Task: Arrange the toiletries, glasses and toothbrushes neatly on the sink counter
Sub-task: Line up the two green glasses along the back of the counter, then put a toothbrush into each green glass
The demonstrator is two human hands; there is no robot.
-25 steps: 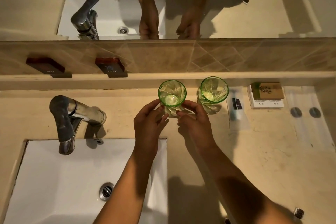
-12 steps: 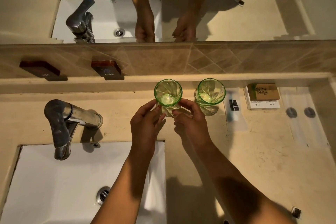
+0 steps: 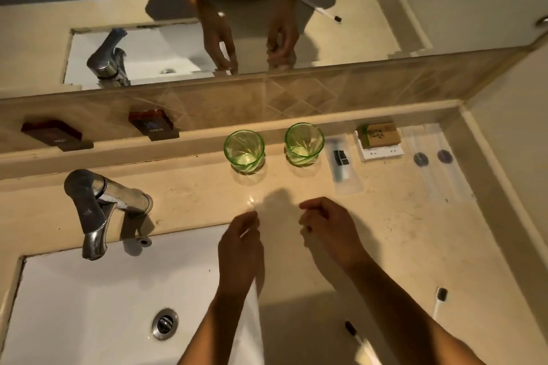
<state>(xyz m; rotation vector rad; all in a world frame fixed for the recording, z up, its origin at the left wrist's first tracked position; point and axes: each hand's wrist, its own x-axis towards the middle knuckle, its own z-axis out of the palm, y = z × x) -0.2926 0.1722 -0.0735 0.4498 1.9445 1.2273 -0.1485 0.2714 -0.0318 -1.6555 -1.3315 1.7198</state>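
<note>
Head view looks down on both hands hovering over the beige counter (image 3: 385, 231), near the front edge of the sink (image 3: 89, 305). Left hand (image 3: 240, 249) has its fingers loosely curled and holds nothing; right hand (image 3: 329, 231) is likewise loosely curled and empty. Two green glasses (image 3: 244, 151) (image 3: 304, 144) stand upright, apart from each other, by the back ledge. Just right of them lie a clear sachet (image 3: 341, 163), a small boxed soap (image 3: 378, 141) and two clear packets (image 3: 436, 163). Two toothbrushes (image 3: 439, 302) (image 3: 355, 335) lie near the right forearm. Wall plaques read "HOT" (image 3: 56, 133) and "COLD" (image 3: 152, 124); the box's print is too small to read.
</note>
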